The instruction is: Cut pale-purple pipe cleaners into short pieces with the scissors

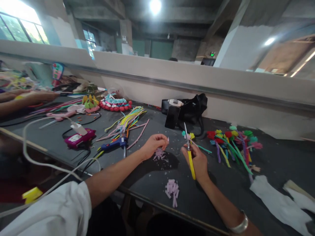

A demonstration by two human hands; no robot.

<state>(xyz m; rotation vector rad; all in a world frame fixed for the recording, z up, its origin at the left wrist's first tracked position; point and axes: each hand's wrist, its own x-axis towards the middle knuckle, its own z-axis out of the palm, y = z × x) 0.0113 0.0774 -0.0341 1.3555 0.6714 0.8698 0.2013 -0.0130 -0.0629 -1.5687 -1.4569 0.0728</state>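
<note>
My left hand is closed in a pinch, with a small pale lilac piece at its fingertips. Just under it lies a loose heap of thin lilac snippets. Yellow-handled scissors are in my right hand, their blades pointing up and away from me. Whether the blades are parted I cannot tell. Nearer the table's front edge sits a second pile of short lilac pieces. Behind the scissors are a small yellow and teal pipe-cleaner flower and a green stem.
On the left are a blue glue gun, a pipe-cleaner bundle, a magenta power strip and trailing cables. A phone leans on a black bag. Pipe-cleaner flowers lie right. Another person's arms reach in at far left.
</note>
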